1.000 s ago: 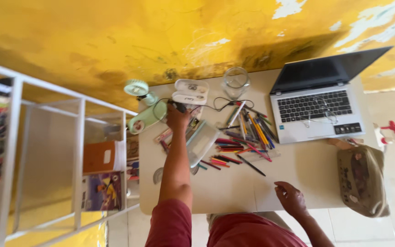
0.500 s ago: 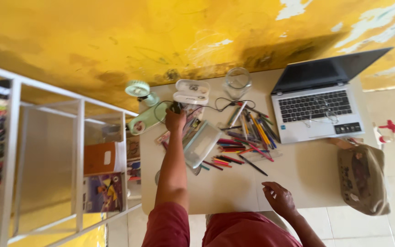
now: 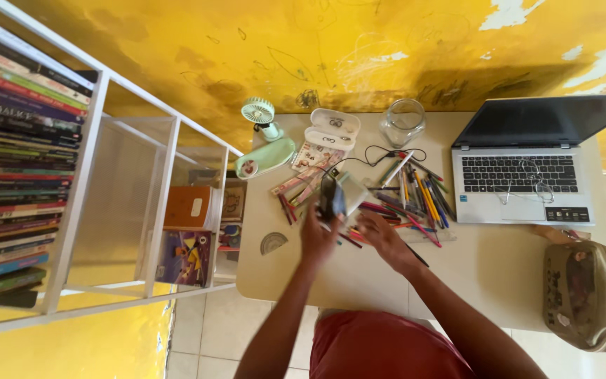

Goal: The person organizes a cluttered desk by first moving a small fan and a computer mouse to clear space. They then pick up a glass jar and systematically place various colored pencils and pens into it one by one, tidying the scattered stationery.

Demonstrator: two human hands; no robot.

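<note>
Left hand (image 3: pixel 319 238) back, clutching dark device (image 3: pixel 330 196)

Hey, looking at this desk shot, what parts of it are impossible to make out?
Head view only:
- Left hand: motion-blurred; its grip on the small dark device is unclear, as is what the device is.
- Right hand: blurred; contact with the scattered coloured pencils cannot be told.
- Clear plastic pouch: partly hidden behind the device.
- Beige fabric pouch: contents too small.
- Open grey laptop: its screen is cut off by the right edge.

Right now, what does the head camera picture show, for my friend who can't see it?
Seen from above, a person's left hand lifts a small dark device over a table, the right hand beside it, among scattered coloured pencils. An open laptop sits right.
</note>
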